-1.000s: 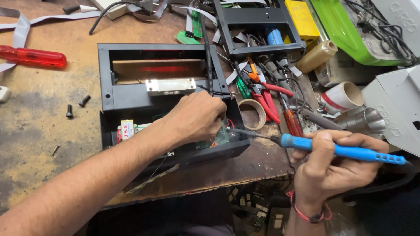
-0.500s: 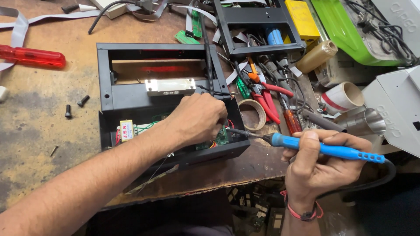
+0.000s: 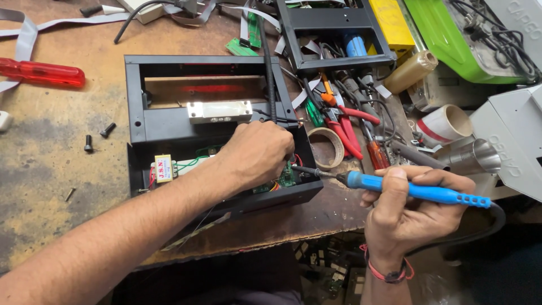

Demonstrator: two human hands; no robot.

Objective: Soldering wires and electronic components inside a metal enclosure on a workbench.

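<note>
- R hand [image 3: 412, 212] grips blue soldering iron [image 3: 415, 191]; tip has moved in since 1 s ago, now at circuit board [image 3: 285, 178] edge; joint work looks under way
- L hand [image 3: 257, 152] curled inside black case [image 3: 226, 121]; whether it holds anything can't tell
- Worn wooden bench [image 3: 51, 169]; red screwdriver [image 3: 42, 72], pliers [image 3: 341, 118], tape roll [image 3: 327, 147] scattered

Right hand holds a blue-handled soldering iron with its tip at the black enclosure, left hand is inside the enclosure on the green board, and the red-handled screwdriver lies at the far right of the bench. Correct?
One error: the red-handled screwdriver lies at the far left of the bench, not the right, as the head view shows. The rest holds: the right hand holds the blue-handled soldering iron with its tip at the black enclosure, and the left hand is inside it on the green board.
</note>
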